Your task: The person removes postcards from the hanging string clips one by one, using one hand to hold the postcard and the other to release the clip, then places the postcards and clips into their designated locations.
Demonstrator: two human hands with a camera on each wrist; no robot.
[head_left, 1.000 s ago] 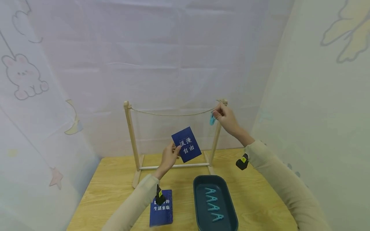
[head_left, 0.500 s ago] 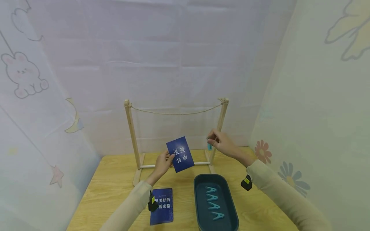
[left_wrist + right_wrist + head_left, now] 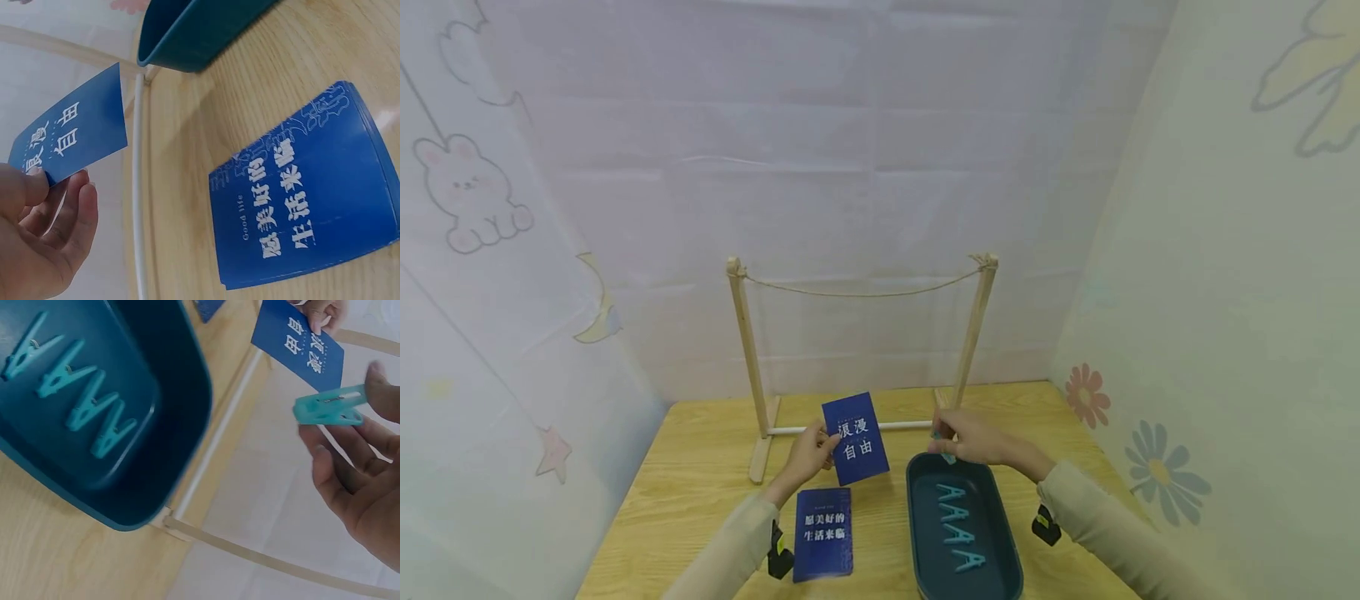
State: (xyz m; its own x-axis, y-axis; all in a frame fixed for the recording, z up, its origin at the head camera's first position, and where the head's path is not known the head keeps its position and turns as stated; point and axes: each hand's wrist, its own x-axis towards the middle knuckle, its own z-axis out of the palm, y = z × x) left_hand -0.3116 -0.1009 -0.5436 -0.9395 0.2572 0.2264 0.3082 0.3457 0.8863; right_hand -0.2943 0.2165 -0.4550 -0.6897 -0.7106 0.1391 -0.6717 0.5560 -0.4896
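Observation:
My left hand [image 3: 807,460] pinches a dark blue card [image 3: 856,439] with white lettering by its left edge, between thumb and fingers. The card is tilted and raised over the table, in front of the wooden stand [image 3: 748,350]. My right hand [image 3: 973,437] holds a turquoise clothespin [image 3: 328,405] between thumb and fingers, over the far end of the teal tray [image 3: 913,525]. Several more turquoise clothespins [image 3: 955,528] lie in a row in that tray. A stack of blue cards [image 3: 300,194] lies flat on the table near my left forearm.
A thin rope [image 3: 865,294] sags between the tops of the stand's two posts. A white rod [image 3: 902,425] joins its feet low down. The wood-grain table [image 3: 685,467] meets printed cloth walls [image 3: 865,208] at the back and sides.
My right hand has come down from the rope's right end to the tray with the clothespin. My left hand has lowered the card and drawn it back slightly left.

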